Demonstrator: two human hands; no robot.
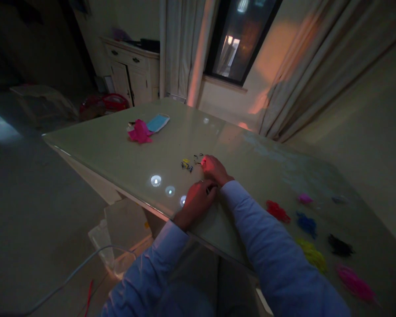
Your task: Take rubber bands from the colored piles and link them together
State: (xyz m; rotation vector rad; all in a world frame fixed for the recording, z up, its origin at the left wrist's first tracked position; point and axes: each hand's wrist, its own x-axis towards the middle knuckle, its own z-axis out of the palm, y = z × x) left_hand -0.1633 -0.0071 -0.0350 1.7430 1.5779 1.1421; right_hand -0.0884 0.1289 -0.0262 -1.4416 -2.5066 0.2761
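My right hand point(215, 170) rests on the glossy pale green table point(112, 152), its fingers pinched together near some small dark hook-like pieces point(196, 156). What they pinch, if anything, is too small to name. Just below, towards the table's near edge, my left hand point(198, 199) is closed, thumb and fingers curled in; anything inside is hidden. A small cluster of yellow and dark pieces point(186, 166) lies to the left of my right fingertips, apart from both hands.
Bundles of thin strands lie at the right: red point(277, 211), blue point(306, 224), black point(340, 245), yellow point(312, 254) and pink point(355, 282). Farther back are a blue face mask point(157, 123) and a crumpled pink piece point(140, 131). A cabinet point(132, 72) stands beyond the table.
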